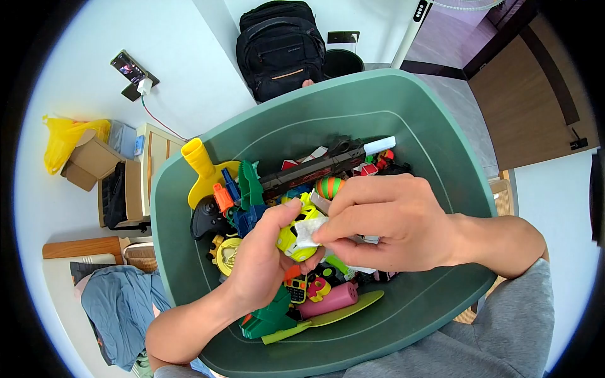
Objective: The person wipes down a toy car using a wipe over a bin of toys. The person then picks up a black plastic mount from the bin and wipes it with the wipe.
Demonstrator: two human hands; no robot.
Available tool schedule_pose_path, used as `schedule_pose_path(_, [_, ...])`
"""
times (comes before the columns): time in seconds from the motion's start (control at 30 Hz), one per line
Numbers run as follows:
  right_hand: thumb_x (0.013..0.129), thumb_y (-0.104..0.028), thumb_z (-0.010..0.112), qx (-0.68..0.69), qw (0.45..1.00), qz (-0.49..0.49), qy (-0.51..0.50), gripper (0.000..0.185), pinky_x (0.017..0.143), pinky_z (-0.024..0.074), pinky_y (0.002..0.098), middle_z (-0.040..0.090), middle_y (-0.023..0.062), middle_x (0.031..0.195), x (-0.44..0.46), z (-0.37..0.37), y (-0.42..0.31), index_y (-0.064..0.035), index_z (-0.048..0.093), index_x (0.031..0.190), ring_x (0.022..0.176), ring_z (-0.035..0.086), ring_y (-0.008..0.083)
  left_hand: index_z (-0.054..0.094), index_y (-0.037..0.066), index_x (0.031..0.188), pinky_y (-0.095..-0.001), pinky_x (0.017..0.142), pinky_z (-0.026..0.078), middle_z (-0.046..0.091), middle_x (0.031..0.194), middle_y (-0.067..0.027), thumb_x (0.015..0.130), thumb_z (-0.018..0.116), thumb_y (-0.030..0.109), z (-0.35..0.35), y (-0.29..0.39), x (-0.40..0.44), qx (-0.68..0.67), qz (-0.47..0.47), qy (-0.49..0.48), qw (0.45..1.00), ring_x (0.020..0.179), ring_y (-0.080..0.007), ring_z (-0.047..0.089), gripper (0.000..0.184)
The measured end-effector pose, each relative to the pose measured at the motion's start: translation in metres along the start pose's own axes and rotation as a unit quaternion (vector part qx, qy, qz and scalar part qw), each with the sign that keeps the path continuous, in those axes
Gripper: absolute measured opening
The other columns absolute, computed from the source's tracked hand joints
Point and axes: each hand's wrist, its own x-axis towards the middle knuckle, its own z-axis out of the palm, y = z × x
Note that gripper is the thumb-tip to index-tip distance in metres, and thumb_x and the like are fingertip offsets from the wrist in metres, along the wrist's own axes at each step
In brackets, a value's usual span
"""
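Note:
My left hand [257, 261] is wrapped round a neon yellow toy car [288, 241] with black windows, held over the big green tub. Pinched in the fingers of my right hand [397, 217] is a white wipe [308, 232], pressed against the car's side. Just behind the car lies an orange and green striped ball [329, 187]. Below my hands, inside the tub, sit a pink cylinder [329, 301], a lime green paddle-like toy [353, 309] and a toy phone with yellow keys [296, 291]. My hands hide part of the pile.
The green tub [435, 151] holds a yellow shovel [208, 179], a black game controller [209, 218] and a long black toy gun [315, 173]. Beyond it stands a black backpack [282, 53]. At left are a cardboard box [91, 160] and blue-grey clothing [123, 309].

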Motion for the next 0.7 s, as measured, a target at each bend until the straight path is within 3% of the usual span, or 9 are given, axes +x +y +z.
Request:
schedule_pose_path(0.2, [0.074,0.004,0.074,0.020,0.995,0.094,0.020,0.019,0.052,0.0468,0.0234,0.065,0.0062,0.081,0.004,-0.010,0.005,-0.0051,0.075,0.090,0.062,0.060,0.0109,0.058,0.010,0.109,-0.0269,0.062,0.041,0.062,0.093,-0.0008,0.101,0.041,0.043,-0.002,0.002,0.002,0.009,0.009,-0.059,0.998,0.078,-0.0122,0.057,0.038])
schedule_pose_path(0.27, [0.075,0.004,0.074,0.027,0.994,0.100,0.030,0.018,0.051,0.0458,0.0228,0.065,0.0059,0.081,0.005,-0.011,0.004,-0.0046,0.075,0.091,0.061,0.059,0.0098,0.058,0.006,0.106,-0.0281,0.057,0.043,0.059,0.076,-0.0049,0.100,0.034,0.041,0.009,0.005,0.000,0.022,0.011,0.005,1.000,0.060,-0.0168,0.054,0.043])
schedule_pose_path(0.5, [0.077,0.002,0.071,0.085,0.989,0.115,0.049,0.013,0.050,0.0449,0.0235,0.062,0.0057,0.077,0.006,-0.009,0.001,-0.0032,0.072,0.089,0.058,0.058,0.0116,0.058,0.005,0.104,-0.0284,0.057,0.043,0.059,0.078,-0.0056,0.100,0.033,0.040,0.006,0.005,-0.002,0.011,0.015,0.065,0.998,0.060,-0.0171,0.054,0.043])
schedule_pose_path(0.57, [0.077,0.002,0.071,0.090,0.987,0.122,0.044,0.013,0.050,0.0449,0.0247,0.061,0.0060,0.076,0.003,-0.003,-0.002,-0.0035,0.071,0.089,0.057,0.058,0.0126,0.058,0.010,0.114,-0.0288,0.071,0.050,0.064,0.103,-0.0020,0.100,0.045,0.042,-0.014,0.001,0.001,-0.024,0.000,-0.079,0.997,0.090,-0.0124,0.060,0.037])
schedule_pose_path(0.7, [0.074,0.002,0.076,0.062,0.994,0.088,0.018,0.019,0.053,0.0470,0.0239,0.065,0.0070,0.083,-0.001,0.001,0.001,-0.0052,0.075,0.091,0.064,0.061,0.0118,0.058,0.011,0.113,-0.0280,0.071,0.048,0.063,0.102,-0.0016,0.100,0.044,0.043,-0.010,-0.001,0.000,-0.014,0.004,-0.041,0.999,0.090,-0.0121,0.060,0.037])
